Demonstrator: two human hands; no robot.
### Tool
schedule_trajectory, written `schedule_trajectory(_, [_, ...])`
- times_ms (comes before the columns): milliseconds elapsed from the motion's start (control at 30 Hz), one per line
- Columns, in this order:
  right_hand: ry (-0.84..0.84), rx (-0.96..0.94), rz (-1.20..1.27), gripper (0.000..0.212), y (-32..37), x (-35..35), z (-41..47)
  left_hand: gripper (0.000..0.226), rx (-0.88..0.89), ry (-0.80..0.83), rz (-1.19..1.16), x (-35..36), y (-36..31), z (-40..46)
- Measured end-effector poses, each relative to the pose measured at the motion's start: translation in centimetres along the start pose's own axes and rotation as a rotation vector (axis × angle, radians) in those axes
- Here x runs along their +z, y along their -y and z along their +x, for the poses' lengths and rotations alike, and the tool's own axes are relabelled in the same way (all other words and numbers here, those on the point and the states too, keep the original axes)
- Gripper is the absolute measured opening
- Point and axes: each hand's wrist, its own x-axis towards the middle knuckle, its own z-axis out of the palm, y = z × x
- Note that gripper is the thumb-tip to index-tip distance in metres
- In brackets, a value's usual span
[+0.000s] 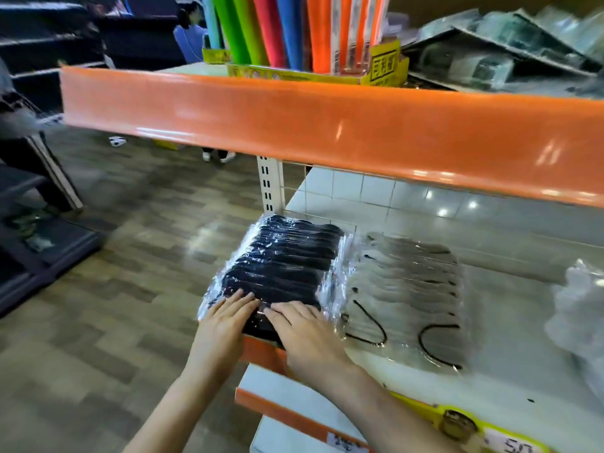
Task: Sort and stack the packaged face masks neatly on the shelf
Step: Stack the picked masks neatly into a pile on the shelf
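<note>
A row of black face masks in clear plastic packs (281, 259) lies overlapped at the left end of the white shelf (510, 325). Right beside it lies a similar row of grey masks with black ear loops (405, 289). My left hand (225, 322) rests flat on the front left of the black row, fingers straight. Next to it, my right hand (304, 328) presses flat on the same front pack, near the shelf's front edge.
An orange-edged upper shelf (327, 125) overhangs closely, carrying coloured paper rolls (277, 31) and dark plastic packs (496, 57). Crumpled clear plastic (581, 312) lies at the far right of the white shelf. A lower shelf with price labels (510, 446) juts below. Wood-pattern floor lies to the left.
</note>
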Motion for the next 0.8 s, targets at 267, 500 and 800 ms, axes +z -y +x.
schedule_trajectory(267, [0.047, 0.164, -0.055, 0.052, 0.0, 1.8, -0.1, 0.116, -0.087, 0.299, -0.14, 0.0, 0.7, 1.1])
schedule_trajectory(500, [0.049, 0.243, -0.1, 0.061, 0.0, 2.5, -0.2, 0.096, -0.11, 0.262, -0.022, 0.7, 0.5, 1.7])
schedule_trajectory(800, [-0.09, 0.171, -0.045, 0.038, 0.3, 1.5, -0.4, 0.075, -0.122, 0.169, -0.039, 1.3, -0.6, 2.3])
